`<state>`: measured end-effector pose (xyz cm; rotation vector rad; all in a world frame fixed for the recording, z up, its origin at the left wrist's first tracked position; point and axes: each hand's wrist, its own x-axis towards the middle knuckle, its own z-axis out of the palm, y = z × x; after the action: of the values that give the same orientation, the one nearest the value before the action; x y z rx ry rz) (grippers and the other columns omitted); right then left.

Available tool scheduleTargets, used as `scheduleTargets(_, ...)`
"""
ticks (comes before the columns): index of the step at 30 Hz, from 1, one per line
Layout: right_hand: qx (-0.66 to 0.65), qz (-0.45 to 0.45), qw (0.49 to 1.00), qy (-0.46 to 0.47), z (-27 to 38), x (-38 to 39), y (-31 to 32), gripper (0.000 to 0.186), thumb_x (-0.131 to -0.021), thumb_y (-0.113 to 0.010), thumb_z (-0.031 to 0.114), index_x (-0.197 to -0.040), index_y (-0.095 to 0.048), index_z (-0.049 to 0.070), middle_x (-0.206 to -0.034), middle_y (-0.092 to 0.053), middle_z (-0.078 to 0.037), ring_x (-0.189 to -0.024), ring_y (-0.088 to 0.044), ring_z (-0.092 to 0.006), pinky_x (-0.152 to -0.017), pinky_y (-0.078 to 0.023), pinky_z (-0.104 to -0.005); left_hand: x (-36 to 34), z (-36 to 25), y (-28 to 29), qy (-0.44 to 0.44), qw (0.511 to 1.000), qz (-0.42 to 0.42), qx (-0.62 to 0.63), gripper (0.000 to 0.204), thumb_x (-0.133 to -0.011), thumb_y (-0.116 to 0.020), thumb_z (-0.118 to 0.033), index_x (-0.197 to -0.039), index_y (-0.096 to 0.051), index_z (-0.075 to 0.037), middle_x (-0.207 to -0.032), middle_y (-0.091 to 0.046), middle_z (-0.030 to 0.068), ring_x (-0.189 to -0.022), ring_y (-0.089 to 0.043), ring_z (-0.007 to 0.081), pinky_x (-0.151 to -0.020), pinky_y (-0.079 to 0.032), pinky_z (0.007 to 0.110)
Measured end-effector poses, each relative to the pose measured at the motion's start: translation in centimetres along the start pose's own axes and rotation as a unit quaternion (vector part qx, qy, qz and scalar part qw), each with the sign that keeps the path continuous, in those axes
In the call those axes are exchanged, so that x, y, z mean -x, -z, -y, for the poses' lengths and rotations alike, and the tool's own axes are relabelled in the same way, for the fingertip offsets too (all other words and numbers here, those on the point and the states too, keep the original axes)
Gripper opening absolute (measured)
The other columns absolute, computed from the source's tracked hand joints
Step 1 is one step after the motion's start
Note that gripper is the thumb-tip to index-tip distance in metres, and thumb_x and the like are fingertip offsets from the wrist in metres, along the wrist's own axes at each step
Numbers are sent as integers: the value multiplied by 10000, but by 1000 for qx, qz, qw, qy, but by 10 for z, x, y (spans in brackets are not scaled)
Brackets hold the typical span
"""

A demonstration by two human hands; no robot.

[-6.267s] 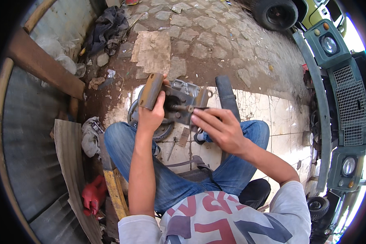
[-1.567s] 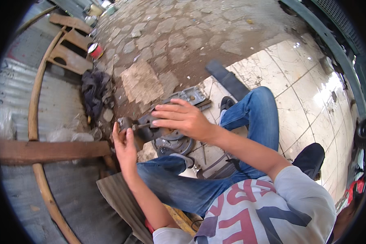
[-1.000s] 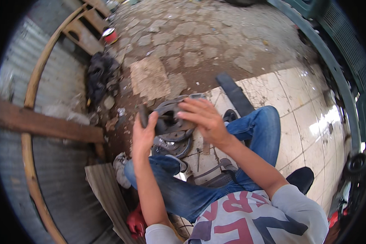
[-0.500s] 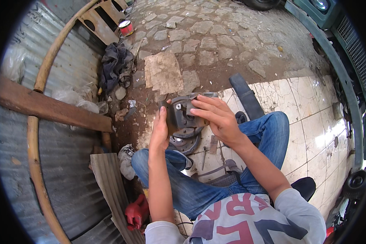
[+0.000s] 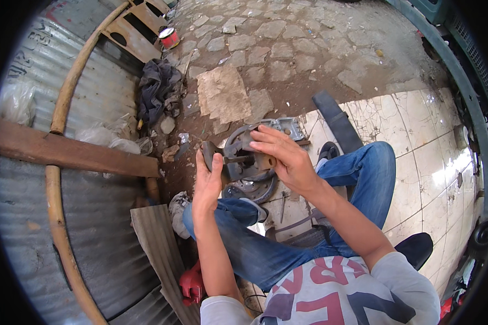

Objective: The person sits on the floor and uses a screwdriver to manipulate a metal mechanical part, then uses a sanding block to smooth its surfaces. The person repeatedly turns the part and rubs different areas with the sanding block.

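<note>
Both hands hold a dark, bulky metal machine part [image 5: 236, 169] above my crossed legs. My left hand [image 5: 207, 181] grips its left end, thumb up along the side. My right hand [image 5: 287, 157] wraps over its right end, fingers together across the top. A short rod shows between the two ends; the part's exact kind I cannot make out. Beneath it, partly hidden, lies a round grey metal disc [image 5: 259, 190] with holes. Just beyond my right fingers is a grey ribbed metal piece [image 5: 290, 128].
A thin metal tool [image 5: 283, 207] lies on the cracked tiles [image 5: 412, 157]. Further off are a long dark block [image 5: 336, 122], flattened cardboard [image 5: 222, 95] and a dark cloth [image 5: 158, 89]. Corrugated sheeting and a wooden beam [image 5: 76, 149] stand left; a red tool [image 5: 192, 284] sits near my left elbow.
The metal part has turned in my hands, showing a rod between its ends. My hands have shifted slightly, and more of the grey ribbed piece shows. The whole view has moved a little.
</note>
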<state>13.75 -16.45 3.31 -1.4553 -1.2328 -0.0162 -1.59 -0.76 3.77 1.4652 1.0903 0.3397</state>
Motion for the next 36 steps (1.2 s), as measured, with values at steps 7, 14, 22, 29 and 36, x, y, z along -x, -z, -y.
scheduleTargets(7, -14, -24, 1000, -7, 0, 13, -13, 595, -743, -555, -201, -1245, -677, 96, -1350, -641, -94, -1333, -545, -307, -1090, -476, -401, 12, -22, 3, -66, 995, 18, -66, 859, -952, -723, -267, -1564, -205, 39, -1361, -544, 175, -1208, -554, 219, -1040, -428, 325)
scheduleTargets(14, 69, 21, 997, -7, 14, 12, 7, 561, -765, -610, -137, -1271, -667, 98, -1375, -629, -68, -1330, -549, -274, -1080, -476, -407, -6, -5, 3, -116, 990, 1, -80, 839, -914, -766, -230, -1515, -277, 92, -1331, -566, 186, -1168, -572, 199, -1001, -461, 305)
scheduleTargets(22, 221, 122, 962, 100, 1, 11, 37, 521, -835, -665, 87, -1349, -633, 164, -1425, -596, -17, -1321, -558, -214, -1046, -476, -400, -23, -6, 15, -139, 983, 55, -101, 889, -863, -814, -254, -1486, -315, 137, -1365, -562, 229, -1200, -583, 225, -1004, -469, 310)
scheduleTargets(29, 220, 133, 952, 165, 3, 7, 29, 431, -891, -622, 110, -1319, -653, 155, -1394, -620, -39, -1292, -586, -203, -1033, -520, -347, -19, -20, 19, -149, 980, 94, -94, 808, -887, -790, -190, -1518, -349, 56, -1380, -557, 138, -1209, -553, 171, -1029, -438, 287)
scheduleTargets(36, 166, 97, 968, 160, -9, 9, 32, 454, -865, -636, 36, -1299, -673, 161, -1317, -672, -70, -1251, -621, -245, -1010, -548, -376, -28, -13, 22, -199, 969, 112, -98, 795, -860, -802, -178, -1506, -379, 9, -1315, -603, 161, -1125, -598, 172, -989, -473, 304)
